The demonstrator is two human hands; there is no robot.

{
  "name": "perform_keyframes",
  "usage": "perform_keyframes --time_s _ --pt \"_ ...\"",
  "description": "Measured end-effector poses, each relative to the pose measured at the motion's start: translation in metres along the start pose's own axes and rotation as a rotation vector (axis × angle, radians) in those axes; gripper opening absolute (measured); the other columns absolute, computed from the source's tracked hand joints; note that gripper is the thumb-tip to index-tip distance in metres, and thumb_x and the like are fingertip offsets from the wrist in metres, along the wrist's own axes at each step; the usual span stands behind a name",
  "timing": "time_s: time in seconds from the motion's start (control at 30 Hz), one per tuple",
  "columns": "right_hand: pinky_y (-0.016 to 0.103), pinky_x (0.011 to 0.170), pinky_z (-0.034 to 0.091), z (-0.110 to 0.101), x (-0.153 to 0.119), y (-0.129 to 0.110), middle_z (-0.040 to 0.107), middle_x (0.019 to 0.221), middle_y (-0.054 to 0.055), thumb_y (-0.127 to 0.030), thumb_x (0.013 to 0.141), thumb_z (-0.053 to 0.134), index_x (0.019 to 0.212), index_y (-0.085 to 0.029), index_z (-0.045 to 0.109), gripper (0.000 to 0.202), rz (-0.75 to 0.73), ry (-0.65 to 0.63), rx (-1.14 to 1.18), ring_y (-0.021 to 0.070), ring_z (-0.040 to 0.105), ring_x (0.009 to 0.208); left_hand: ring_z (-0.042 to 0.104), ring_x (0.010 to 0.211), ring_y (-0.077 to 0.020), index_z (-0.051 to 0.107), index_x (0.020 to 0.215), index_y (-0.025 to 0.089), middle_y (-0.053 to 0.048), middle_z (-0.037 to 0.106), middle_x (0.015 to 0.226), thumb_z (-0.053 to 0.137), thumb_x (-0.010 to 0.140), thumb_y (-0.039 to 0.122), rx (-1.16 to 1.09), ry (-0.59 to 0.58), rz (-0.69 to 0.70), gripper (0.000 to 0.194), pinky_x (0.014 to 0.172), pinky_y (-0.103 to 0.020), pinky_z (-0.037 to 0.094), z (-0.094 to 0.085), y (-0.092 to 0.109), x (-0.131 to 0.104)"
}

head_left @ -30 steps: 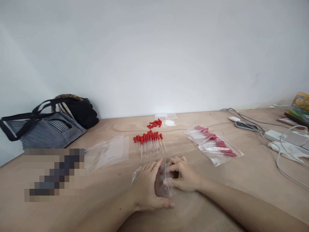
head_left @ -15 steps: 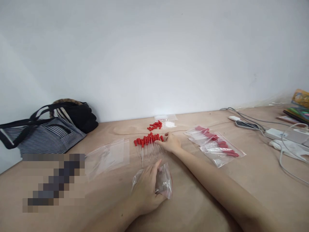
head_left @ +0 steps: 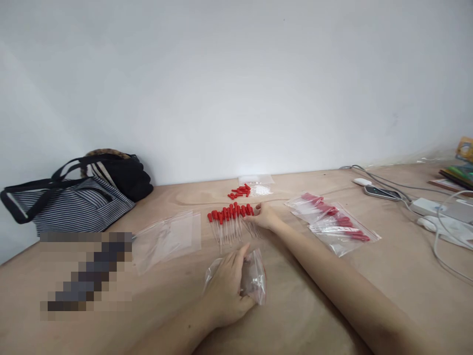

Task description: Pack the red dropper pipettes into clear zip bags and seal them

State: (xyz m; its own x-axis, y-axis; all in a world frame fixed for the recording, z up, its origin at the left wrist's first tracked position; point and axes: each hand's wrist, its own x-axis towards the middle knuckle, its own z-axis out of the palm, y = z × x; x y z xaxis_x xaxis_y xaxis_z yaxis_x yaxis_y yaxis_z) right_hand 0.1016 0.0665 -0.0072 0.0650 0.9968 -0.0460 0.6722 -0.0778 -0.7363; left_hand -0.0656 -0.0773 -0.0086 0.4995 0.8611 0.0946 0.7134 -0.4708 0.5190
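My left hand [head_left: 227, 286] is wrapped round a clear plastic bag [head_left: 254, 276] near the front of the table. Beyond it lies a row of thin clear droppers [head_left: 229, 229] with red bulbs at their far ends. My right hand [head_left: 264, 217] is at the right end of that row, fingers bent by the red bulbs; whether it grips one is too small to tell. Behind the row, loose red bulbs [head_left: 242, 191] lie beside a flat clear bag [head_left: 262, 186]. Filled bags of red-bulbed droppers [head_left: 340, 222] rest right of my right hand.
Flat clear bags [head_left: 173, 236] lie on the left, near a blurred dark object [head_left: 92, 271]. A striped bag [head_left: 81, 204] stands at the back left. At right are a dark device [head_left: 382, 193], cables, white adapters [head_left: 428, 206] and books [head_left: 458, 177].
The view has shifted slightly. Some droppers at the right end of the row now lie closer together, beside my right hand. My left hand stays on the bag.
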Motion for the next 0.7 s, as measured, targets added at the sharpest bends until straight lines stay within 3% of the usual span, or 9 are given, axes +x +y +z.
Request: perform_keyframes --time_s 0.17,0.37,0.5,0.7 --pt "0.026 0.056 0.041 -0.005 -0.002 -0.002 0.063 0.074 0.006 -0.034 0.054 0.069 0.079 -0.015 0.059 0.033 0.019 -0.025 0.034 0.0202 0.060 0.069 0.042 0.113 -0.0297 0.017 0.133 0.022 -0.010 0.045 0.123 0.061 0.066 0.030 0.012 0.018 0.022 0.081 0.095 -0.047 0.032 0.001 -0.002 0.000" --pt "0.021 0.041 0.031 -0.020 -0.002 0.013 0.052 0.044 -0.003 -0.023 0.052 0.067 0.063 -0.017 0.062 0.013 0.032 -0.120 0.124 0.0109 0.047 0.042 0.040 0.116 -0.0302 0.014 0.134 0.024 -0.010 0.042 0.127 0.062 0.065 0.029 0.024 0.022 0.031 0.084 0.095 -0.048 0.033 0.002 -0.005 -0.001" --pt "0.018 0.041 0.029 -0.031 -0.005 0.023 0.049 0.041 -0.007 -0.019 0.050 0.068 0.056 -0.017 0.062 0.009 -0.013 -0.235 0.250 0.0062 0.042 0.041 0.042 0.115 -0.0296 0.016 0.134 0.022 -0.011 0.043 0.125 0.061 0.066 0.027 0.022 0.034 0.043 0.082 0.095 -0.047 0.034 0.002 -0.004 0.000" --pt "0.017 0.038 0.022 -0.048 -0.035 0.030 0.039 0.043 -0.009 -0.032 0.055 0.068 0.060 -0.014 0.059 0.021 -0.045 -0.409 0.537 0.0022 0.030 0.038 0.045 0.110 -0.0294 0.018 0.133 0.023 -0.011 0.048 0.120 0.064 0.065 0.031 0.002 0.055 0.029 0.083 0.094 -0.048 0.035 0.002 -0.004 0.002"
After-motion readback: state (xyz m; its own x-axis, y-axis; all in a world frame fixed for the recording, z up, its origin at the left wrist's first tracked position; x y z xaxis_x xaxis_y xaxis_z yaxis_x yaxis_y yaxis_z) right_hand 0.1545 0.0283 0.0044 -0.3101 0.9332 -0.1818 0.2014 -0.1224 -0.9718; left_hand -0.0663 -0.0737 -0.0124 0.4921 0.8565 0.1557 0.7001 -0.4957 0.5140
